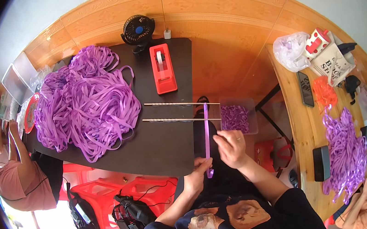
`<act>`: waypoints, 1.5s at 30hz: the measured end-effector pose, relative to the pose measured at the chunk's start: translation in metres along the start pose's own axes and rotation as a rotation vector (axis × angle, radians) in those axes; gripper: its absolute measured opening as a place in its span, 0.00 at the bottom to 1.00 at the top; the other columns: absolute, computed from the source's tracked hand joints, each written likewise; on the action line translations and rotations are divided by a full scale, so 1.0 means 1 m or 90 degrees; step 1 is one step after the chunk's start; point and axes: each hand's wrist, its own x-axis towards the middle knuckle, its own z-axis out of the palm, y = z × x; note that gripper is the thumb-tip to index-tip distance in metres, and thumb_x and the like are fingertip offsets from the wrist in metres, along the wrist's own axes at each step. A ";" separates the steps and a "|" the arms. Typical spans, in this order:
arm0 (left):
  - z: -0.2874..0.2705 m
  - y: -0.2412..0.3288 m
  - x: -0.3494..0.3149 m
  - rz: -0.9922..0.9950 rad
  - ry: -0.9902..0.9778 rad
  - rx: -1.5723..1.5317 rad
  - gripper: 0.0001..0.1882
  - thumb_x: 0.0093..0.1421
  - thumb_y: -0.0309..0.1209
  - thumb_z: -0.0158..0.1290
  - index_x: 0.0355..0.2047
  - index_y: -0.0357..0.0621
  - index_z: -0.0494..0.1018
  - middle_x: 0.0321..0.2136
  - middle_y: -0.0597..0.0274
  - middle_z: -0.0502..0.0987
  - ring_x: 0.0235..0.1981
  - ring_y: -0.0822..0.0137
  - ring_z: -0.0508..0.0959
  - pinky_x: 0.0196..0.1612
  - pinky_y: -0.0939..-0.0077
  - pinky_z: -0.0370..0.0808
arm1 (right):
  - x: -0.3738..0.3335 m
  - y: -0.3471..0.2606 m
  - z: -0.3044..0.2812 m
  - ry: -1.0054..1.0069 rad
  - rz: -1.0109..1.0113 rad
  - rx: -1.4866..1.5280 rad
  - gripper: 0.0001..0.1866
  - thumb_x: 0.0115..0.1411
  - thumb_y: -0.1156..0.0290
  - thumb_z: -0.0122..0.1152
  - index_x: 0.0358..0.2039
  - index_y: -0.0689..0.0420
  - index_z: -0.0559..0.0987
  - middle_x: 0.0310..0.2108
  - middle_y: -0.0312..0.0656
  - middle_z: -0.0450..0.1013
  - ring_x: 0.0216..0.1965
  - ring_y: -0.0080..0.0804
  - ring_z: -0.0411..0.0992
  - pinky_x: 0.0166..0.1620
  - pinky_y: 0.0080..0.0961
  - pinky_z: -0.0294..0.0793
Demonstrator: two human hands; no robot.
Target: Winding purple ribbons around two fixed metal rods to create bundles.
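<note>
My left hand (pixel 198 175) is closed on the lower end of a narrow purple ribbon (pixel 206 134), and a short curled end shows below its fingers. The ribbon runs up from there to the farther of two thin twisted rods (pixel 182 102) and crosses the nearer rod (pixel 182 119). Both rods stick out past the right edge of the black table. To the right of the ribbon, my right hand (pixel 232 149) is raised with loosely bent fingers slightly apart. Nothing shows in it.
A large heap of purple ribbon (pixel 85 104) covers the table's left side. Behind the rods are a red tape dispenser (pixel 164 77) and a black fan (pixel 138 30). A clear bin (pixel 251 115) holds purple pieces. A wooden table (pixel 301 145) with more ribbon stands right; people sit at both sides.
</note>
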 end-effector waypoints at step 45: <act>0.030 -0.013 0.082 -0.065 -0.121 -0.186 0.14 0.64 0.31 0.48 0.49 0.41 0.72 0.38 0.62 0.78 0.36 0.74 0.75 0.39 0.81 0.68 | 0.141 0.127 0.071 -0.060 0.372 0.616 0.09 0.59 0.76 0.59 0.22 0.64 0.78 0.19 0.30 0.69 0.21 0.12 0.61 0.24 0.16 0.57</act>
